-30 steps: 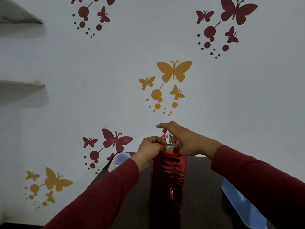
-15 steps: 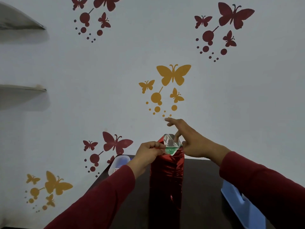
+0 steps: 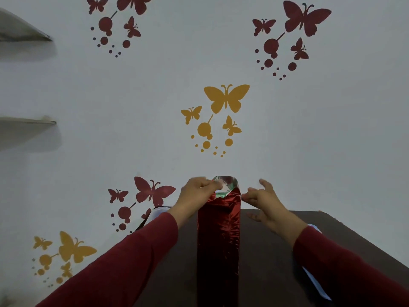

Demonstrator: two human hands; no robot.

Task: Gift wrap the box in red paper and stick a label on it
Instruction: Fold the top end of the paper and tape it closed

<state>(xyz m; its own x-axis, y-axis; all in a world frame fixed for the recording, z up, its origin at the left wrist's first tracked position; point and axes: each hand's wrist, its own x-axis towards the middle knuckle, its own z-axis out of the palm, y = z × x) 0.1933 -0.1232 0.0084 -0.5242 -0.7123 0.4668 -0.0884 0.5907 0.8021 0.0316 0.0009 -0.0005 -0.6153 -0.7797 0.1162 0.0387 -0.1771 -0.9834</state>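
Far end of the wrap open, right hand off the paper

I see the box in red paper [image 3: 218,235] lying lengthwise down the middle of the dark table [image 3: 265,251], its far end toward the wall. My left hand [image 3: 194,193] pinches the left edge of the silvery inner flap [image 3: 224,185] that stands up at that end. My right hand [image 3: 263,200], which half a second ago was on the flap from the right, is now pulled away just beside the box, fingers loose and holding nothing. I judge the end fold is still unsealed, so taping and the label remain. A blue tray [image 3: 314,282] sits on the right, a pale container [image 3: 158,212] far left.
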